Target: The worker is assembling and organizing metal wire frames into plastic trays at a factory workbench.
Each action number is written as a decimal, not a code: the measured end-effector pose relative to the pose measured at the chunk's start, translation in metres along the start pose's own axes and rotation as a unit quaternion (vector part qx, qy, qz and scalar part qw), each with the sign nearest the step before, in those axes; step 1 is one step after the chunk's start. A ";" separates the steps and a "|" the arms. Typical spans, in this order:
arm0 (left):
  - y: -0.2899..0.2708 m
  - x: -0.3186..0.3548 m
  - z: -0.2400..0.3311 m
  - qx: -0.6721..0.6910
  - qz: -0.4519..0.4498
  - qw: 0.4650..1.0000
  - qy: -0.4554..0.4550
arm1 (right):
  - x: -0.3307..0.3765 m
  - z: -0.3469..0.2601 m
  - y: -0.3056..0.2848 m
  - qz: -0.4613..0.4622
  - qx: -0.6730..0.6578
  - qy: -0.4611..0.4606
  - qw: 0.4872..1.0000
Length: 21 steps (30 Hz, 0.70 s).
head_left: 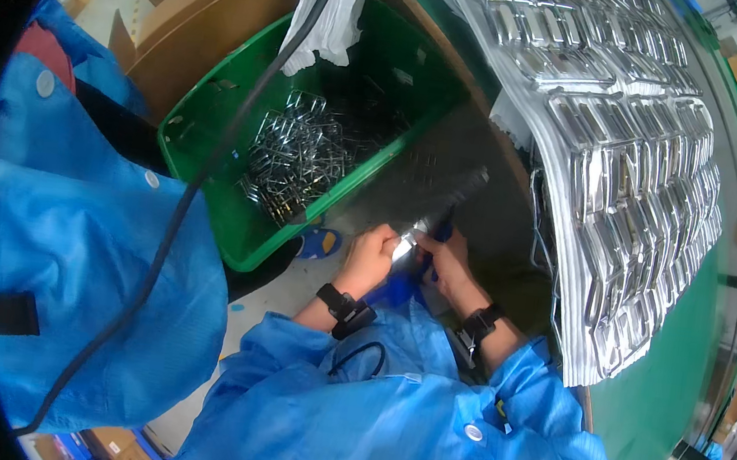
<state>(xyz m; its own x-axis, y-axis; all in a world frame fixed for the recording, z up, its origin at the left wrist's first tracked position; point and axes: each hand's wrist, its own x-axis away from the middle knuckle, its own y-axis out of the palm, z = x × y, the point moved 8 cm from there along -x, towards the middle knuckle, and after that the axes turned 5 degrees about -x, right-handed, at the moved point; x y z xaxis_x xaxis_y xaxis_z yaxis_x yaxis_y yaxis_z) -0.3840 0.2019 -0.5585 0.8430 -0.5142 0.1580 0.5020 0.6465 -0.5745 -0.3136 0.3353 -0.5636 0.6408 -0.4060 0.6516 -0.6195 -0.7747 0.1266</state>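
My left hand (372,256) is closed, fingers curled, at one end of a shiny silvery piece (405,245). Bright glare hides whether that piece is metal or clear film. My right hand (445,257) closes on its other side, thumb pressed against it. Something dark blue (443,235) shows by the right fingers, too blurred to name. Both hands are close together in front of my body, just right of a green plastic bin (243,257). Many bent metal wire pieces (299,160) lie heaped in the bin.
Rows of shiny metal frames (604,120) lie on white sheeting (566,343) over a green table (668,391) at right. A black cable (170,235) hangs across the left. Beside me is a person in blue workwear (101,263). Cardboard (221,9) stands behind the bin.
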 end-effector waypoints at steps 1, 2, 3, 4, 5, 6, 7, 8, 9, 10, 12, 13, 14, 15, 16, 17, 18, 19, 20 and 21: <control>0.005 -0.001 -0.008 0.032 -0.016 0.999 -0.021 | 0.000 0.000 -0.002 0.010 -0.005 -0.008 1.000; 0.009 -0.003 -0.014 0.063 -0.032 0.997 -0.041 | 0.000 0.001 -0.001 0.008 -0.004 -0.007 1.000; 0.007 -0.004 -0.011 0.064 -0.032 0.997 -0.042 | 0.000 0.000 -0.003 0.009 -0.006 -0.016 1.000; 0.005 -0.004 -0.009 0.090 -0.052 0.992 -0.066 | 0.000 -0.001 -0.004 0.010 -0.009 -0.025 1.000; 0.005 -0.005 -0.010 0.115 -0.073 0.987 -0.090 | -0.002 0.002 -0.007 0.010 -0.008 -0.025 1.000; 0.009 -0.009 -0.015 0.116 -0.077 0.986 -0.088 | -0.005 0.005 -0.010 0.000 -0.021 -0.020 1.000; 0.018 -0.011 -0.025 0.170 -0.121 0.973 -0.093 | -0.004 0.006 -0.009 -0.013 -0.034 -0.015 0.999; 0.028 -0.011 -0.032 0.223 -0.165 0.956 -0.098 | -0.003 0.004 -0.011 -0.012 -0.034 -0.015 0.999; 0.024 -0.013 -0.030 0.224 -0.169 0.955 -0.100 | 0.000 0.001 -0.008 -0.029 -0.034 0.016 0.999; 0.019 -0.011 -0.024 0.247 -0.197 0.941 -0.125 | 0.002 0.000 -0.004 -0.049 -0.034 0.045 0.997; 0.019 -0.010 -0.021 0.297 -0.245 0.910 -0.153 | 0.002 -0.001 -0.004 -0.053 -0.019 0.039 0.998; 0.018 -0.011 -0.021 0.297 -0.248 0.909 -0.153 | 0.003 -0.002 -0.004 -0.056 -0.004 0.031 0.998; 0.017 -0.011 -0.020 0.282 -0.255 0.912 -0.155 | 0.002 0.000 -0.005 -0.053 -0.006 0.031 0.998; 0.017 -0.011 -0.018 0.266 -0.262 0.914 -0.157 | 0.000 0.002 -0.005 -0.051 -0.016 0.027 0.998; 0.017 -0.011 -0.016 0.265 -0.264 0.914 -0.157 | -0.001 0.003 -0.006 -0.049 -0.025 0.022 0.998; 0.016 -0.011 -0.012 0.254 -0.263 0.919 -0.146 | -0.001 0.003 -0.007 -0.048 -0.027 0.022 0.998; 0.016 -0.010 -0.009 0.243 -0.261 0.925 -0.135 | 0.002 -0.002 -0.007 -0.045 -0.007 0.016 0.999; 0.020 -0.008 -0.010 0.243 -0.261 0.924 -0.136 | 0.004 -0.005 -0.006 -0.044 0.012 0.011 0.999; 0.024 -0.008 -0.010 0.253 -0.242 0.929 -0.121 | 0.003 -0.001 -0.007 -0.044 0.013 0.012 0.999; 0.026 -0.009 -0.009 0.263 -0.222 0.933 -0.105 | 0.002 -0.002 -0.007 -0.039 0.019 -0.017 0.999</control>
<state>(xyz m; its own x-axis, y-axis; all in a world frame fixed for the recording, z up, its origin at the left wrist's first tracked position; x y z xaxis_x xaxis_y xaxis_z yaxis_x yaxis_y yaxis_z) -0.3801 0.2179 -0.5818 0.5207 -0.7112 0.4723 0.7899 0.6113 0.0495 -0.3092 0.3407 -0.5619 0.7021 -0.3591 0.6149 -0.5498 -0.8221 0.1477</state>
